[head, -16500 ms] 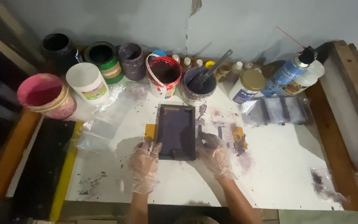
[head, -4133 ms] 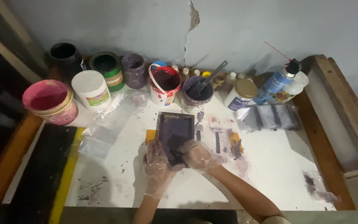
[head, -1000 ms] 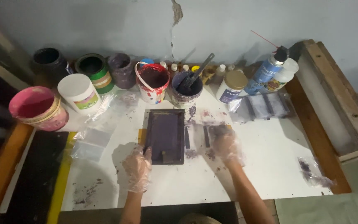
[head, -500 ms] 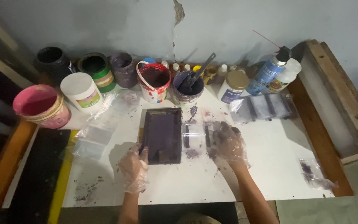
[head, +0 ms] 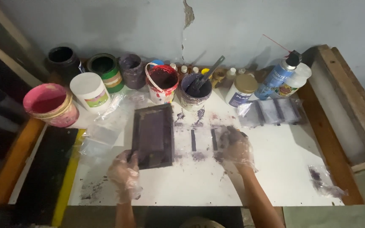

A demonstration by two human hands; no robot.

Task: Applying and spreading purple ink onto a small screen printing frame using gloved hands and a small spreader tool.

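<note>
A small dark purple-stained printing frame (head: 153,135) lies flat on the white table (head: 275,169). My left hand (head: 125,173), in a thin clear glove, grips the frame's near left corner. My right hand (head: 235,147), also gloved, rests flat on a clear printed sheet (head: 203,139) with dark bars, just right of the frame. Purple ink smears surround that sheet.
Several paint pots line the back wall: a pink tub (head: 49,103), a white tub (head: 90,90), a red-rimmed bucket (head: 162,82), and a purple pot with a stirrer (head: 195,90). Spray cans (head: 279,76) and clear bags (head: 271,112) sit at right, beside a wooden frame (head: 347,101).
My right hand left the frame and moved right onto the clear sheet. My left hand stayed at the frame's near left corner. The view shifted slightly.
</note>
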